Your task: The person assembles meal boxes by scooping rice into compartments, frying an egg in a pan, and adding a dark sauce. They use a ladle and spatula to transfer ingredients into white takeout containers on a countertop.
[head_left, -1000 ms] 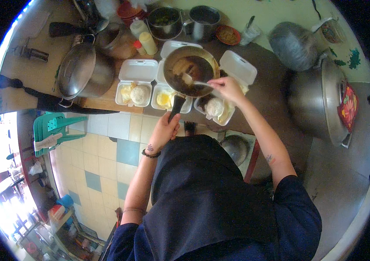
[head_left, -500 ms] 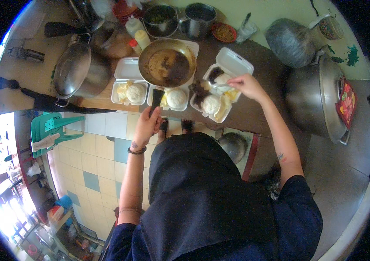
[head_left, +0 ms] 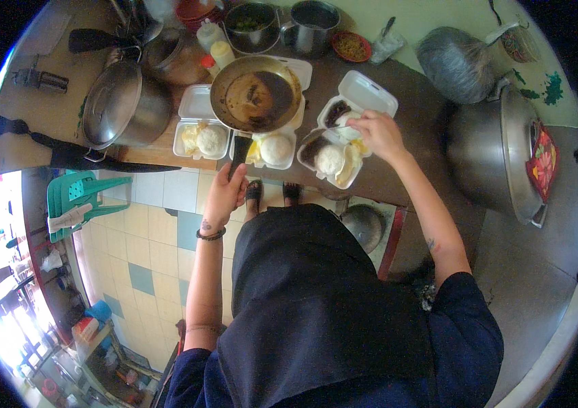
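Note:
My left hand [head_left: 224,194] is wrapped round the black handle [head_left: 239,154] of a frying pan [head_left: 256,96], whose inside is coated with brown sauce. The pan hovers level over a foam box [head_left: 298,70] and partly hides it; rice [head_left: 276,149] and egg show below the rim. Pinched in my right hand [head_left: 379,134] is a thin spoon [head_left: 338,127], mostly hidden by the fingers. It is over two open foam boxes [head_left: 368,94] at the right. They hold dark cooked food [head_left: 313,151], white rice mounds [head_left: 330,160] and egg [head_left: 351,166].
Another foam box [head_left: 194,102] of rice and egg lies left of the pan. Big lidded pots stand at the far left [head_left: 126,109] and right [head_left: 486,156]. Behind are squeeze bottles [head_left: 222,53], metal pots [head_left: 311,27] and a red bowl [head_left: 351,46]. A filled plastic bag [head_left: 455,64] hangs at right.
The pan has shifted slightly left and away from me. My right hand has moved a little left. Dark food that stood out around the spoon now lies lower in the box's left compartment.

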### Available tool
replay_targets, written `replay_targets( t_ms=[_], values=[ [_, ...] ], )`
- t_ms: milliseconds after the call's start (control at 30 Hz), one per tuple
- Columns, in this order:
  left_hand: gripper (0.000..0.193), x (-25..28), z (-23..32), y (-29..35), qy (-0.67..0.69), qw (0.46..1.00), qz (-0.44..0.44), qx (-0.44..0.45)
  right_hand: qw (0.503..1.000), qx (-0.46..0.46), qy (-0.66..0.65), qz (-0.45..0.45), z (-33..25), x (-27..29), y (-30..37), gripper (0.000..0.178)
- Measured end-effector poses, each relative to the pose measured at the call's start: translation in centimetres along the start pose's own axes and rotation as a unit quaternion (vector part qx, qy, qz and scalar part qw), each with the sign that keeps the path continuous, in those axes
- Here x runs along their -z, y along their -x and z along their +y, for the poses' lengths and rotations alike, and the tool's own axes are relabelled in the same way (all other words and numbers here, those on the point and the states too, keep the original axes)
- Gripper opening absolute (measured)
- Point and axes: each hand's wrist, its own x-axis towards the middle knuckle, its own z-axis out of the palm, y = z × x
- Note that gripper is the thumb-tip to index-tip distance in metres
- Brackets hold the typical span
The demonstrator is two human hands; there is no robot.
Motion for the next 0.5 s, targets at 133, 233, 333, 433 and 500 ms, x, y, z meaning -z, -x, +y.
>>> replay_targets(
  t_ms=[133,233,333,433,500],
  values=[
    [0.022,-0.1,-0.1,-0.1,-0.006,1.000,0.000,-0.001,0.999,-0.003,0.044,-0.002,-0.8,0.0,0.8,0.018],
    [0.022,-0.2,-0.1,-0.1,-0.007,1.000,-0.002,-0.003,0.998,-0.047,-0.005,0.032,-1.2,1.1,0.9,0.019],
    [0.022,-0.3,0.0,0.1,-0.004,1.000,-0.010,-0.005,0.992,-0.109,-0.036,0.049,-1.6,3.3,0.6,0.019],
    [0.023,-0.6,0.0,0.1,-0.001,1.000,-0.020,-0.001,0.990,-0.097,-0.043,0.091,-2.7,3.5,-0.8,0.020],
    [0.023,-0.8,0.0,0.2,0.006,0.999,-0.031,0.006,0.992,-0.061,-0.017,0.112,-3.1,3.0,-2.7,0.021]
  ],
)
